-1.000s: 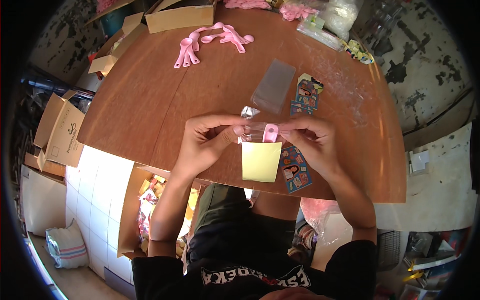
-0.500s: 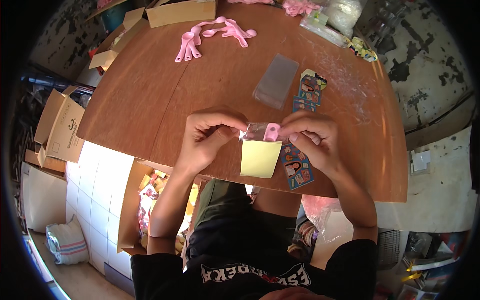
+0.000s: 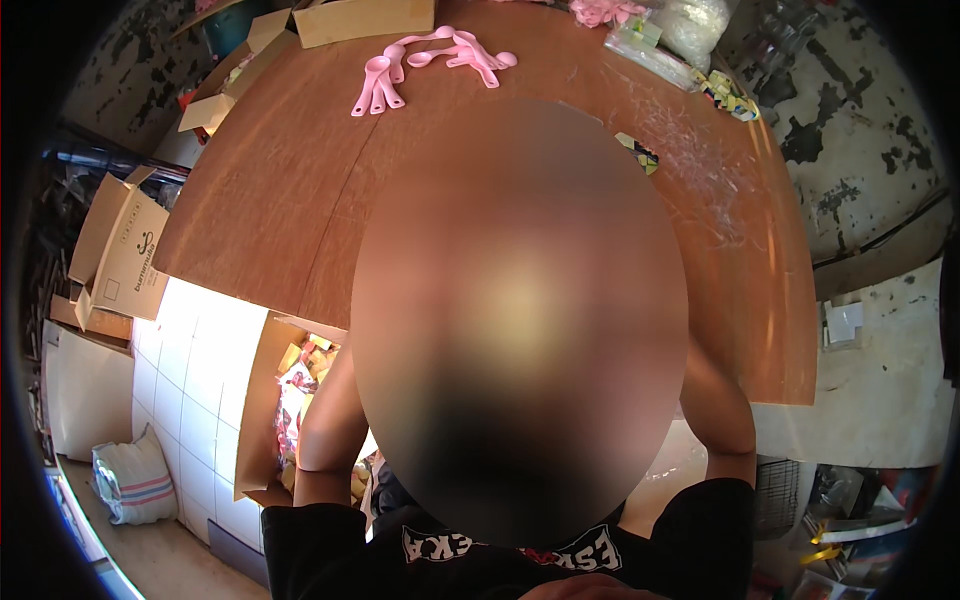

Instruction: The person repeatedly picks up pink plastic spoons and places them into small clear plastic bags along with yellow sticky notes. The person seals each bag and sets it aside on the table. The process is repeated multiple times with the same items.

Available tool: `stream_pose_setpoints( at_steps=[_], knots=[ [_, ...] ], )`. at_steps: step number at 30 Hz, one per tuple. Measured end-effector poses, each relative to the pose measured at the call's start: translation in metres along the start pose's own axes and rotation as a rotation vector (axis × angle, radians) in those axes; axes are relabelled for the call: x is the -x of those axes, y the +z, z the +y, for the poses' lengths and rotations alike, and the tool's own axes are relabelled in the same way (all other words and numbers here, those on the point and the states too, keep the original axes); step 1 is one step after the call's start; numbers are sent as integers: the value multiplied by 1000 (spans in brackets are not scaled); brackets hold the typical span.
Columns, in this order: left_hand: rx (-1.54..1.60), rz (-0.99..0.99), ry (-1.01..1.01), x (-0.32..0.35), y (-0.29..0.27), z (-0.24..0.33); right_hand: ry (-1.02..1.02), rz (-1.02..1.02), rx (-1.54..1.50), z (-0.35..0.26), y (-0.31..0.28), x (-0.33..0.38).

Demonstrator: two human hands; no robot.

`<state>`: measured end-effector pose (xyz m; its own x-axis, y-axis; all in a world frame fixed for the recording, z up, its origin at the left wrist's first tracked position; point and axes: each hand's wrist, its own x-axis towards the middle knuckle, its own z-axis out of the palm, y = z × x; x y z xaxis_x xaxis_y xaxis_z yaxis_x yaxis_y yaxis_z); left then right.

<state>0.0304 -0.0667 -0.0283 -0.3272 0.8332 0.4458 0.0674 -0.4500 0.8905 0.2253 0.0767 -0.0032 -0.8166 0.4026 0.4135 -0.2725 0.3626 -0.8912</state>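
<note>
A large round blur covers the middle of the head view and hides both my hands and whatever is in them. My left forearm (image 3: pixel 330 425) rises into it from the lower left, and my right forearm (image 3: pixel 718 405) enters from the lower right. Inside the blur only a pale yellow patch (image 3: pixel 520 305) shows, with no clear outline. A dark patterned card (image 3: pixel 640 153) peeks out at the blur's upper right edge. Pink measuring spoons lie far off on the table, one fanned group (image 3: pixel 378 88) beside another cluster (image 3: pixel 475 60).
The brown wooden table (image 3: pixel 250 210) has a cardboard box (image 3: pixel 365 22) at its far edge. Clear plastic packs (image 3: pixel 650 60) lie far right. An open carton (image 3: pixel 130 250) stands left. Below the table, another carton (image 3: pixel 255 420) holds packets; a white sack (image 3: pixel 133 478) sits on the floor.
Half a second ago both hands showed, pinching the top of a clear bag with a pink handle and yellow card. A blur now covers them; the forearms look nearly unmoved.
</note>
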Motion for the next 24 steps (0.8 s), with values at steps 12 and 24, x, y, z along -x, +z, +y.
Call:
stream_pose_setpoints(
  at_steps=[12, 24],
  knots=[
    [2, -51, -76, 1, -4, 1, -22, -46, 63, 4, -1, -1],
    [-230, -104, -134, 50, -27, 51, 44, -149, 144, -21, -11, 8]
  ],
)
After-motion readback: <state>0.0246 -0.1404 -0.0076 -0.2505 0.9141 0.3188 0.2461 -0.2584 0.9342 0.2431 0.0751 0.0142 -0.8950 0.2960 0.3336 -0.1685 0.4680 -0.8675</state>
